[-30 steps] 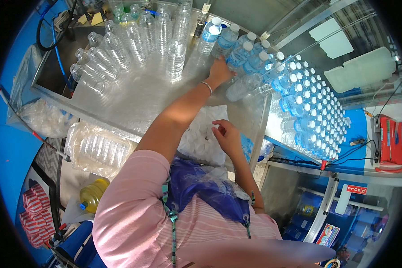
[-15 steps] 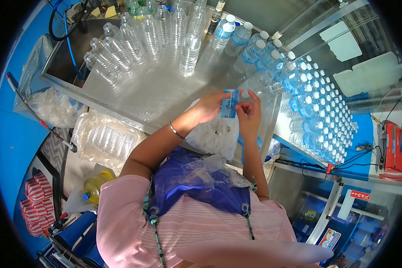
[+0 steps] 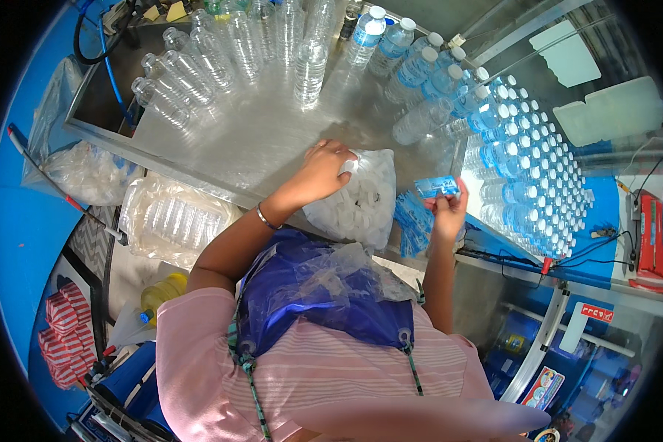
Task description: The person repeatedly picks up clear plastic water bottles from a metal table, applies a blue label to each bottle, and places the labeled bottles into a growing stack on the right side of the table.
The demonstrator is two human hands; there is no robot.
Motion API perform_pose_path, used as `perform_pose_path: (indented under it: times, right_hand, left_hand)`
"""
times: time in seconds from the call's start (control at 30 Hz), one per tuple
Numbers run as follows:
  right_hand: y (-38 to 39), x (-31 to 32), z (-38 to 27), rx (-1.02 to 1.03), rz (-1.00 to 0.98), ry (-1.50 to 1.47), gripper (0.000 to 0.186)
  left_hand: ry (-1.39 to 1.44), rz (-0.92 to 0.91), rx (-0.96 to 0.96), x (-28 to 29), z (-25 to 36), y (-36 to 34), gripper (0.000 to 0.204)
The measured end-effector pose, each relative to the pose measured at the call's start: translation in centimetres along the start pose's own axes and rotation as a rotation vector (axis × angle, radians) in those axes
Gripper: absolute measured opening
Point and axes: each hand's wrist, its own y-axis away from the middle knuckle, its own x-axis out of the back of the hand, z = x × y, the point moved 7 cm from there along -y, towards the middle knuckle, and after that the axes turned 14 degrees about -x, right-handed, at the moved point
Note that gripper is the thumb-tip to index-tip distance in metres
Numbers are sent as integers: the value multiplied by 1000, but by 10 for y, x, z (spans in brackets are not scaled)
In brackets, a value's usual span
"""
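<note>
Now right hand point(image 3: 451, 212) pinches blue label point(image 3: 435, 186); left hand point(image 3: 323, 173), loosely open, at bag point(image 3: 381, 163) of white caps point(image 3: 343, 215).

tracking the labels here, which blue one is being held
The blue label in the right hand; the other labels lie bunched beside the white plastic bag.

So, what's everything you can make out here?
Label: one, blue, in the right hand
Loose labels: several, blue, right of the bag
Bag: one, clear with white pieces inside, table's near edge
Table: one, silver, centre
Uncapped bottles: many, clear, far left
Capped bottles: many, clear with blue labels, right
Jug: one, yellow, lower left
Apron: one, blue, on the person
Left hand: one, bare, by the bag
Right hand: one, bare, holding the label
</note>
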Motion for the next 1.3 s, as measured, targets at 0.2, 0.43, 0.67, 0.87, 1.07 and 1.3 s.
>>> perform_pose_path:
  times: [0.2, 0.43, 0.67, 0.87, 1.07, 1.3]
  right_hand:
    - [32, 7, 46, -133, 61, 676, 37]
    - [54, -20, 24, -24, 23, 1397, 48]
    - [55, -82, -32, 100, -311, 1182, 44]
    - [53, -173, -27, 395, -434, 928, 34]
    - [43, -187, -10, 494, -391, 1012, 30]
    - [41, -181, -7, 487, -435, 927, 19]
  left_hand:
    - [-71, -35, 36, -3, 0, 13, 46]
    - [-50, -35, 51, -4, -5, 21, 56]
    - [55, 62, 27, 6, -13, 26, 56]
    - [195, 139, 16, 17, -11, 30, 53]
    - [-49, 891, 308, 118, -79, 84, 58]
    - [-417, 1273, 842, 212, -203, 199, 97]
